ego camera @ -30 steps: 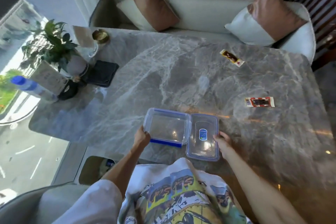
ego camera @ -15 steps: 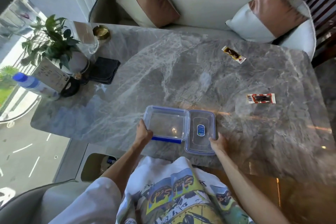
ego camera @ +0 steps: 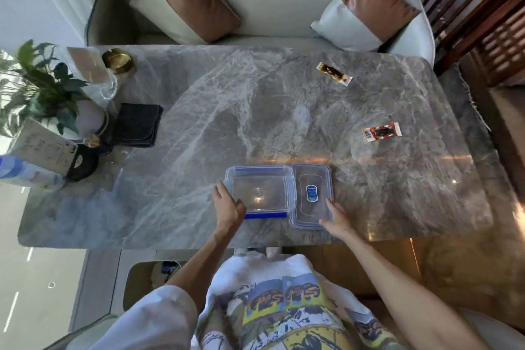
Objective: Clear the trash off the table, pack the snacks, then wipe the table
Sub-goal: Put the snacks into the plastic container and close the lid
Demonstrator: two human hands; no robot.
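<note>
Fingers [ego camera: 220, 193] of the left hand [ego camera: 227, 209] grip the empty container [ego camera: 260, 193] by its near corner; the right hand [ego camera: 336, 217] rests loosely on the lid [ego camera: 311, 196] beside it. Packing seems about to begin — two snack packets [ego camera: 382, 131] lie well apart across the tabletop [ego camera: 199, 122], needing a reach.

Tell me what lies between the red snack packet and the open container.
Nothing visible does. Only bare marble table separates the red snack packet from the open container; the lid lies alongside, right of it.
</note>
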